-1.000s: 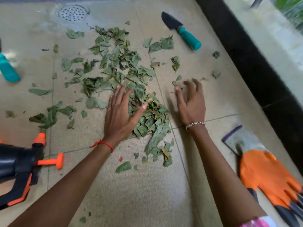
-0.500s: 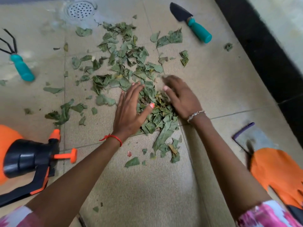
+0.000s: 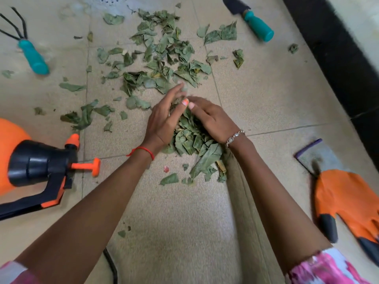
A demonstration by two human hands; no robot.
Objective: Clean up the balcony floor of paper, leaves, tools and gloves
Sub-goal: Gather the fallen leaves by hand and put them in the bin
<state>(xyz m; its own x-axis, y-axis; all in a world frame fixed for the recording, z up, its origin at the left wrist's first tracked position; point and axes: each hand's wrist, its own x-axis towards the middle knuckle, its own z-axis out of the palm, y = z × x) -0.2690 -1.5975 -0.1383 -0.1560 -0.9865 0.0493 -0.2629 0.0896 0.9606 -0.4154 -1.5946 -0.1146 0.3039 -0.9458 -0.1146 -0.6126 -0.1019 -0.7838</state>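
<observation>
The heaped leaf pile sits at frame centre on the floor, hemmed between both hands. My left grip lies wide and straight-fingered against its left flank. My right grip cups the right flank, its fingers sunk among the leaves, so I cannot tell how far they close. The pile's long axis trails toward the lower right, and neither hand is nearer. Loose leaves lie above. The trowel upper right, rake upper left, sprayer at the left edge and glove lower right are all well apart. I judge nothing blocks a scoop.
</observation>
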